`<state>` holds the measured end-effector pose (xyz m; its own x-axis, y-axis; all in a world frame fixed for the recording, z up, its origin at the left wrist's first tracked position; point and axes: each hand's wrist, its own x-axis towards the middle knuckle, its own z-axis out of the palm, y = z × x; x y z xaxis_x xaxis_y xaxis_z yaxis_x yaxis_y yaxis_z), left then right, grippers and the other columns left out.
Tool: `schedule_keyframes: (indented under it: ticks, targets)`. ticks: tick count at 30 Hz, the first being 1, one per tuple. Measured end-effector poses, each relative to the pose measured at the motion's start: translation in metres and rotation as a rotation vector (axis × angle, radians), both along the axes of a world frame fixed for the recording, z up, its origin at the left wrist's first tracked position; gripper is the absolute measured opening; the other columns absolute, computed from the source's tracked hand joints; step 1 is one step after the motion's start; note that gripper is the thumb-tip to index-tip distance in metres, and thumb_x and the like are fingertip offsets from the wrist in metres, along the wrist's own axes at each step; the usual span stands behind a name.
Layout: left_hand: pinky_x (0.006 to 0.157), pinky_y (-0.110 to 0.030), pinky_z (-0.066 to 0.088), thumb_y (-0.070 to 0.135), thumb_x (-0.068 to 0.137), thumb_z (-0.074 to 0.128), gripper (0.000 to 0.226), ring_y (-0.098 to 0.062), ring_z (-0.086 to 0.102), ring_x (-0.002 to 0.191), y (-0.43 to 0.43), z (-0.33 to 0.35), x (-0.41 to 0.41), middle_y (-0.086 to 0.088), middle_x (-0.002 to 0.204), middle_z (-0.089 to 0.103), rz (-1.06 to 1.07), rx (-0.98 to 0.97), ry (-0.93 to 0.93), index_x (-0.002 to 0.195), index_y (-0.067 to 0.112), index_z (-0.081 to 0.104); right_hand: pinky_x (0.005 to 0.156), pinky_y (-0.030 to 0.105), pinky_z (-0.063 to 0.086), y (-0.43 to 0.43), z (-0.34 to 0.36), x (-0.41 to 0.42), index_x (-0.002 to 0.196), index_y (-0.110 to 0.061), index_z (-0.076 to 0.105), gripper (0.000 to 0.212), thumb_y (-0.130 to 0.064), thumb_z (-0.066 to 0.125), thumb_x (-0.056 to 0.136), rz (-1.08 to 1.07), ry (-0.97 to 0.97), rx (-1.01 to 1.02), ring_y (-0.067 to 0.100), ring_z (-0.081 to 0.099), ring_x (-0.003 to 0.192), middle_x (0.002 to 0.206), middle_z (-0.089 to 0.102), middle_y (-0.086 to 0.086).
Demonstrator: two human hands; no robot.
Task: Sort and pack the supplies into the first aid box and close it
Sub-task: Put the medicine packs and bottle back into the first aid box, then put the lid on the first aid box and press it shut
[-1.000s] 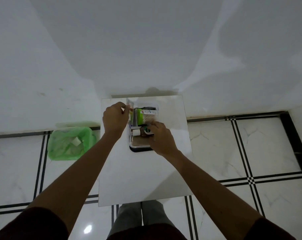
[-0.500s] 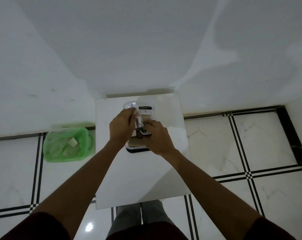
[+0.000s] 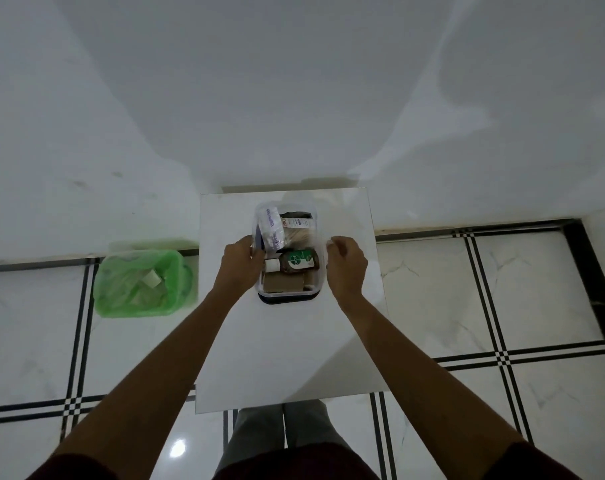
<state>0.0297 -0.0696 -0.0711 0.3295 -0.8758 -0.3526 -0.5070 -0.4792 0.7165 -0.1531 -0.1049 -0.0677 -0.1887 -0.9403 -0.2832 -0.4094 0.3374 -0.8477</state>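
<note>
A clear first aid box [image 3: 315, 289] with a dark base stands on a small white table [image 3: 294, 348]. Inside lie a brown bottle with a green label [image 3: 297, 261], a clear packet with purple print [image 3: 271, 226], a white tube [image 3: 297, 222] and a brown carton [image 3: 282, 282]. My left hand [image 3: 237, 268] rests against the box's left wall, with its fingers curled over the rim. Just off the right wall, my right hand [image 3: 346, 268] has its fingers curled, and nothing shows in it. No lid lies over the box.
A green-lined waste bin [image 3: 140, 282] with a scrap of paper stands on the tiled floor left of the table. A white wall rises directly behind the table. My legs [image 3: 280, 434] show below the table's near edge.
My left hand has put the clear packet into the box and moved to its left wall. My right hand has come out of the box to the right side.
</note>
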Motion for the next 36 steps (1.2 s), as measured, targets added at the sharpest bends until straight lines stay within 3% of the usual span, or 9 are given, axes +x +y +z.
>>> schedule_keyframes:
  ticks: [5,7,14,18,22,27,29,33,36]
  targets:
    - [0.06,-0.04,0.054,0.016,0.091,0.042,0.022,-0.03,0.065,0.063,0.011,0.008,0.013,-0.016,0.078,0.069,-0.025,-0.077,-0.054,0.098,0.005,0.06,0.055,0.029,0.051,0.003,-0.02,-0.011,0.063,0.007,0.061,0.029,-0.01,0.06,0.087,0.156,0.18,0.254,0.027,0.06,0.059,0.063,0.063,0.019]
    - [0.063,-0.046,0.056,0.015,0.089,0.042,0.024,-0.031,0.066,0.064,0.018,0.008,0.022,-0.015,0.077,0.07,0.011,-0.109,-0.025,0.101,0.006,0.06,0.037,0.022,0.03,0.007,-0.03,-0.009,0.043,-0.008,0.041,0.049,-0.017,0.069,0.083,0.25,0.256,0.334,0.014,0.039,0.039,0.043,0.04,0.005]
    - [0.063,-0.056,0.056,0.014,0.089,0.046,0.019,-0.039,0.068,0.071,0.045,0.008,0.043,-0.024,0.08,0.07,0.094,-0.097,0.036,0.095,0.005,0.061,0.054,0.024,0.039,0.002,-0.053,0.002,0.048,-0.011,0.039,0.048,-0.02,0.067,0.085,0.322,0.296,0.4,0.014,0.043,0.047,0.051,0.043,0.003]
    - [0.063,-0.056,0.056,0.015,0.093,0.048,0.028,-0.041,0.068,0.071,0.052,0.008,0.043,-0.024,0.079,0.069,0.168,-0.097,0.09,0.073,0.034,0.054,0.085,0.049,0.055,-0.009,-0.044,-0.01,0.078,-0.005,0.053,0.02,-0.02,0.06,0.09,0.245,0.031,0.438,0.034,0.061,0.091,0.088,0.058,0.015]
    - [0.06,-0.054,0.057,0.016,0.091,0.048,0.017,-0.033,0.069,0.065,0.047,0.003,0.036,-0.019,0.078,0.07,0.174,-0.096,0.12,0.097,0.011,0.063,0.084,0.047,0.057,-0.017,0.0,-0.023,0.103,-0.014,0.053,0.025,-0.015,0.067,0.082,0.196,-0.184,0.397,0.029,0.062,0.098,0.104,0.061,0.016]
    - [0.059,-0.048,0.058,0.015,0.092,0.048,0.02,-0.027,0.069,0.064,0.037,0.0,0.021,-0.017,0.078,0.072,0.081,-0.073,0.091,0.1,0.009,0.065,0.054,0.015,0.047,-0.016,0.056,0.001,0.106,-0.011,0.061,0.023,-0.01,0.06,0.083,0.401,0.073,0.026,0.014,0.058,0.061,0.07,0.061,0.001]
    - [0.063,-0.047,0.059,0.016,0.091,0.052,0.023,-0.028,0.07,0.07,0.035,0.0,0.017,-0.018,0.085,0.073,0.086,-0.061,0.133,0.109,0.009,0.065,0.047,0.02,0.05,-0.004,0.069,0.02,0.106,-0.012,0.061,0.023,-0.013,0.059,0.083,0.469,0.198,-0.157,0.011,0.056,0.049,0.064,0.061,-0.002]
    - [0.064,-0.047,0.06,0.035,0.09,0.057,0.033,-0.029,0.07,0.083,0.037,0.008,0.011,-0.013,0.089,0.07,0.199,-0.085,0.317,0.112,0.012,0.064,0.084,0.042,0.055,0.033,0.058,0.056,0.106,-0.008,0.06,0.03,-0.024,0.06,0.081,0.605,0.443,-0.483,0.025,0.066,0.07,0.078,0.07,0.009]
    - [0.072,-0.045,0.058,0.043,0.095,0.044,0.035,-0.022,0.066,0.087,0.035,0.007,0.016,-0.001,0.089,0.07,0.274,-0.17,0.198,0.109,0.02,0.068,0.1,0.057,0.043,0.058,0.035,0.08,0.107,-0.005,0.061,0.035,-0.023,0.066,0.078,0.637,0.579,-0.552,0.025,0.068,0.074,0.074,0.071,0.009]
